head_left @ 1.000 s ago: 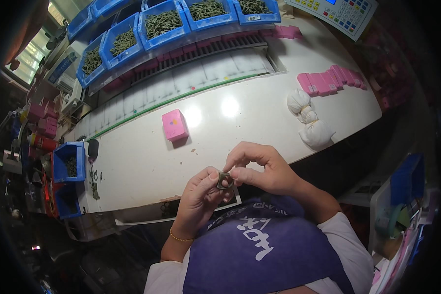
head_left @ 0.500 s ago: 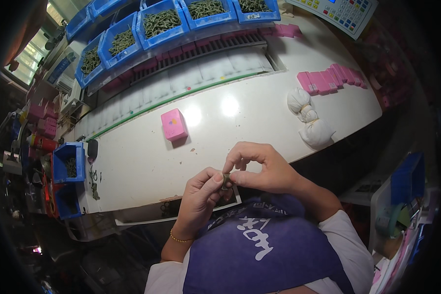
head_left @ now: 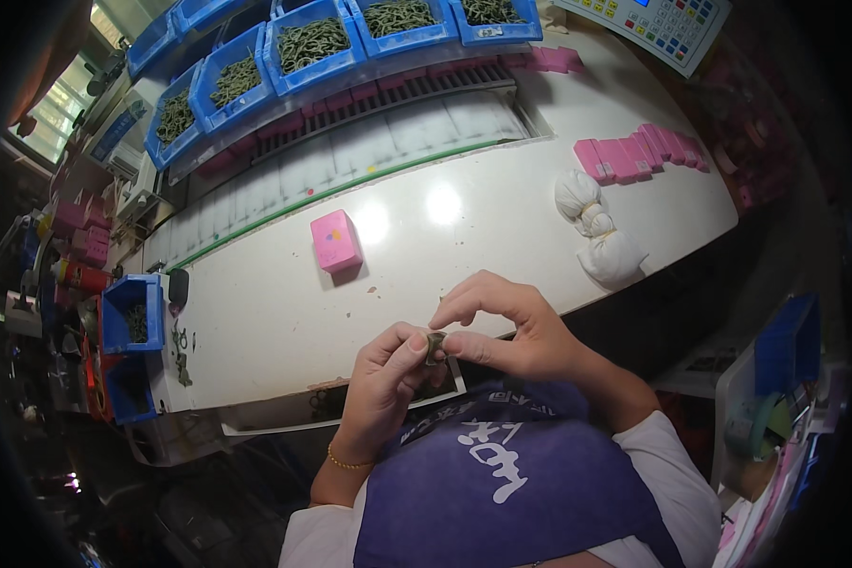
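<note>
Just above my lap, at the near edge of the white table, my left hand (head_left: pixel 388 366) pinches a small dark green piece (head_left: pixel 434 348) between its thumb and fingers. Its exact kind is too small to make out. My right hand (head_left: pixel 506 327) is beside it, thumb tip close against the piece, index finger arched above with a gap between. A pink box (head_left: pixel 336 240) rests on the table beyond my hands.
Blue bins (head_left: pixel 314 47) of green, twisted strands line the far side above a dark grille. More pink boxes (head_left: pixel 625 156) and a tied white cloth bundle (head_left: pixel 596 227) lie right. A keypad panel (head_left: pixel 658 28) stands far right. Scissors (head_left: pixel 182 339) lie left, beside blue bins (head_left: pixel 133 322).
My right index finger has lifted off the green piece and the gap to the thumb has widened. The left hand keeps its pinch, almost unmoved.
</note>
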### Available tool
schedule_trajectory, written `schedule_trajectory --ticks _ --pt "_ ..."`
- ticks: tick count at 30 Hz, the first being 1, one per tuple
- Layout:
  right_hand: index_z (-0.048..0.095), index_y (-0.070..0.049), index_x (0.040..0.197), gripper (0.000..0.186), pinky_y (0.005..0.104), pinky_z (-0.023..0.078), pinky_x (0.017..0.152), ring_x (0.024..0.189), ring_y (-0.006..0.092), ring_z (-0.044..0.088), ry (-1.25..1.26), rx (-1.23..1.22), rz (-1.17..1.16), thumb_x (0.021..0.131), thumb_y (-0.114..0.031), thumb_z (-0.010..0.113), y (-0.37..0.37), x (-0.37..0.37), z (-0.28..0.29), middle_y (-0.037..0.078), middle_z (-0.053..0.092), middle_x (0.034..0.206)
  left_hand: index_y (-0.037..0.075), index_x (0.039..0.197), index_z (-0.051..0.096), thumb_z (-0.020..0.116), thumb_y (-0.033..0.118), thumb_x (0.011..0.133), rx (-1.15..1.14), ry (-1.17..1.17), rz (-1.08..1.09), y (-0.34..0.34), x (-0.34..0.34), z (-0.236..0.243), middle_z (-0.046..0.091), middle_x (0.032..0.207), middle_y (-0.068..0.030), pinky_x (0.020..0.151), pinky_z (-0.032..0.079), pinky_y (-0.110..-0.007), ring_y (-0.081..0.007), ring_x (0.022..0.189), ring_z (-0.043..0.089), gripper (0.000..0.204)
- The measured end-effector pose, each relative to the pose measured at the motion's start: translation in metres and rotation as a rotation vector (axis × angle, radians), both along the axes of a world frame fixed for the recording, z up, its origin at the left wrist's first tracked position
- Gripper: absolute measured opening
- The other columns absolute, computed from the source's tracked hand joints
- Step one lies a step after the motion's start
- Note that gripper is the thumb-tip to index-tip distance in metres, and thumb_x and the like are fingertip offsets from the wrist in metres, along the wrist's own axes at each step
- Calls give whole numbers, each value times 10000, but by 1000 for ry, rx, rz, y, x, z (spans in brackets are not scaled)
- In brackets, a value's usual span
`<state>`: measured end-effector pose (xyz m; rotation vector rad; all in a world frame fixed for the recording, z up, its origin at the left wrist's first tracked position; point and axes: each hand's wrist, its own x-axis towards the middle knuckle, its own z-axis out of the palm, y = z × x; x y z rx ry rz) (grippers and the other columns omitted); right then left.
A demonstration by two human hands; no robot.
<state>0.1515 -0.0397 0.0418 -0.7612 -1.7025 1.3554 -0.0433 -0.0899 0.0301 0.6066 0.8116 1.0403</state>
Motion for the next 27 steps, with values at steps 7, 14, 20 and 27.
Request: schedule_trajectory --ticks 7,14,20,27 --pt "719 -41 979 128 275 469 793 877 109 596 44 -25 -17 900 -141 711 0 -5 -7 31 680 936 51 960 601 549 233 1021 62 35 -13 -1 -3 -6 641 930 -51 731 462 -284 -115 791 563 198" --pt "711 -39 1006 142 250 482 766 829 74 594 70 -346 -103 938 -158 675 2 -6 -22 22 680 904 60 976 587 536 231 1033 2 -65 -74 2 -2 1 669 966 -76 757 476 -267 -99 813 565 188" --pt "704 -49 1053 196 256 486 781 850 96 617 77 -163 -55 924 -197 696 1 -3 -10 32 686 978 56 931 572 497 271 1030 -28 -22 0 0 1 -1 626 880 -81 718 440 -305 -135 758 550 249" --pt "632 -43 1184 284 237 496 774 856 93 621 97 -463 136 925 -141 695 4 -9 -4 37 644 1011 61 974 589 503 268 1026 -13 -59 -12 1 3 2 599 913 -38 719 437 -307 -139 796 560 230"
